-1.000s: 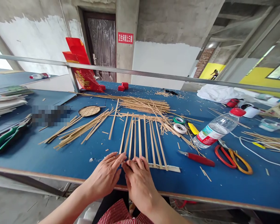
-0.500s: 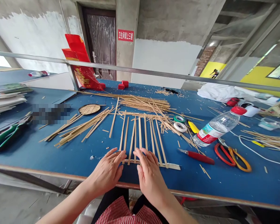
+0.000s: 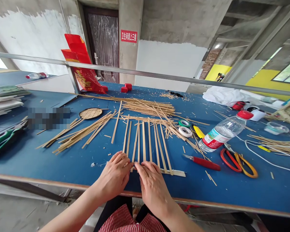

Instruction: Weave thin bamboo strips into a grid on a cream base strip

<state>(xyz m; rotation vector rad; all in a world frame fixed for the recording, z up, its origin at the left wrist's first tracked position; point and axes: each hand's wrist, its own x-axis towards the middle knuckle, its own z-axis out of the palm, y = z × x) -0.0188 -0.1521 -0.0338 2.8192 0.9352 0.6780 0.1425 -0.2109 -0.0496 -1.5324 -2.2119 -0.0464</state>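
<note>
Thin bamboo strips lie side by side in front of me, their near ends on a pale strip of tape along the table's front. My left hand rests over the left ends, fingers bent and close together, fingertips pressing down. Beside it, my right hand lies across the middle ends, its fingers stretched over them and its thumb apart. The two index fingertips nearly touch. Both hands cover part of the tape and the strip ends, so what lies directly under the fingers is hidden.
Right of the strips lie a red-handled knife, pliers, a water bottle and tape rolls. Behind are a large bamboo pile and a round woven piece. More loose strips lie left.
Both hands have shifted slightly, with the fingertips lower on the strip ends. My index fingers have come closer together. The strips look unmoved.
</note>
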